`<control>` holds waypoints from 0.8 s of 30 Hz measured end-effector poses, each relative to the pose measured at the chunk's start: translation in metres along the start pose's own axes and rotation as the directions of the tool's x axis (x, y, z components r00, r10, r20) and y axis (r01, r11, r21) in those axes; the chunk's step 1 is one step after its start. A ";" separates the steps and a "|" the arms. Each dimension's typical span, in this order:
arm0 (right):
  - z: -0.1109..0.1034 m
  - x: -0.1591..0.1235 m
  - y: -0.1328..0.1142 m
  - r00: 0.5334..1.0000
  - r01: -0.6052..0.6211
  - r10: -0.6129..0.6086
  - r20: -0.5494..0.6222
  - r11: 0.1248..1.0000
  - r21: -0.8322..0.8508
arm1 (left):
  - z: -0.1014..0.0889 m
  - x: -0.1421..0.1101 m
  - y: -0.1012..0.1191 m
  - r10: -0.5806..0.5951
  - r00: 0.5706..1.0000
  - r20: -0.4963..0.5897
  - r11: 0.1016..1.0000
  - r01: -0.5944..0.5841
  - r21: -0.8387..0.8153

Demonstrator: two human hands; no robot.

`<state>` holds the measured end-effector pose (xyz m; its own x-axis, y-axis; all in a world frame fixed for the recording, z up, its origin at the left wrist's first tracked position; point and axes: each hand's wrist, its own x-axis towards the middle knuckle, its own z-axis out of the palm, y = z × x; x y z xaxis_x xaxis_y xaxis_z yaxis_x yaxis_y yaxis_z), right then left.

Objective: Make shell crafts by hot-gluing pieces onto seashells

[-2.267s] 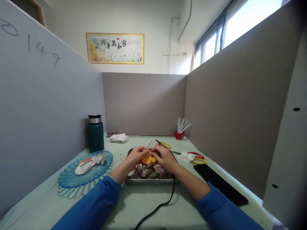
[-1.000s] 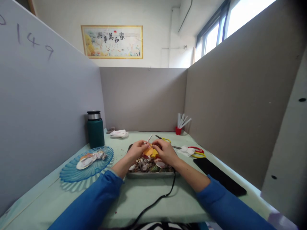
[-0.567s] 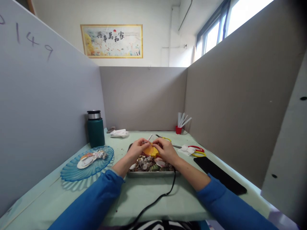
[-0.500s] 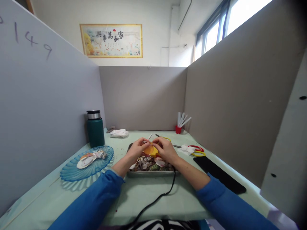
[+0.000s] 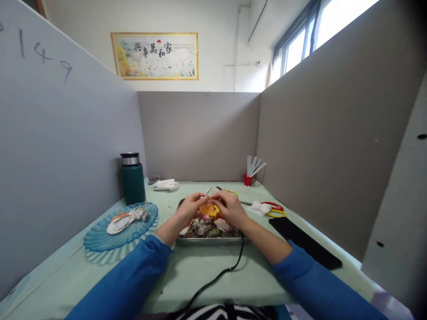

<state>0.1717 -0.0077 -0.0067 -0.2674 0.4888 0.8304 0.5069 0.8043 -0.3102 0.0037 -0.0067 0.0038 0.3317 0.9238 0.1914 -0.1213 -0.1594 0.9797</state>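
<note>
My left hand (image 5: 191, 209) and my right hand (image 5: 231, 208) meet above the far part of a metal tray (image 5: 213, 241). Their fingertips are closed on a flat, rounded orange seashell (image 5: 207, 209), one hand at each side. Just right of it, partly covered by my right fingers, shows a bright yellow object (image 5: 216, 211) whose kind I cannot make out. Below my hands the tray is full of small seashells (image 5: 201, 231), with a few larger pale ones among them and a green patterned one (image 5: 215, 232).
A blue scalloped plate (image 5: 100, 240) holding shells lies left, before a green bottle (image 5: 133, 184). A black cord (image 5: 220, 274) runs from the tray towards me. Red-and-yellow-handled scissors (image 5: 275, 208), a black slab (image 5: 305, 243) and a red cup of white sticks (image 5: 247, 180) stand right.
The orange shell has tilted slightly between my fingers, and my fingertips have shifted a little. The tray, plate and other things have stayed in place.
</note>
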 end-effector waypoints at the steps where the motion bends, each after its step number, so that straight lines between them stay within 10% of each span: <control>1: 0.000 0.000 0.000 1.000 0.011 -0.011 0.008 1.000 -0.004 | 0.000 0.000 0.000 0.006 1.000 -0.005 1.000 -0.006 0.012; 24: -0.002 -0.001 0.000 0.997 0.030 -0.029 0.071 0.999 -0.012 | 0.001 -0.001 -0.001 0.055 0.998 -0.044 0.994 -0.050 0.102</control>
<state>0.1733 -0.0087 -0.0063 -0.3396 0.4876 0.8043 0.5082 0.8147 -0.2793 0.0047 -0.0078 0.0031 0.2830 0.9281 0.2420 -0.0420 -0.2401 0.9698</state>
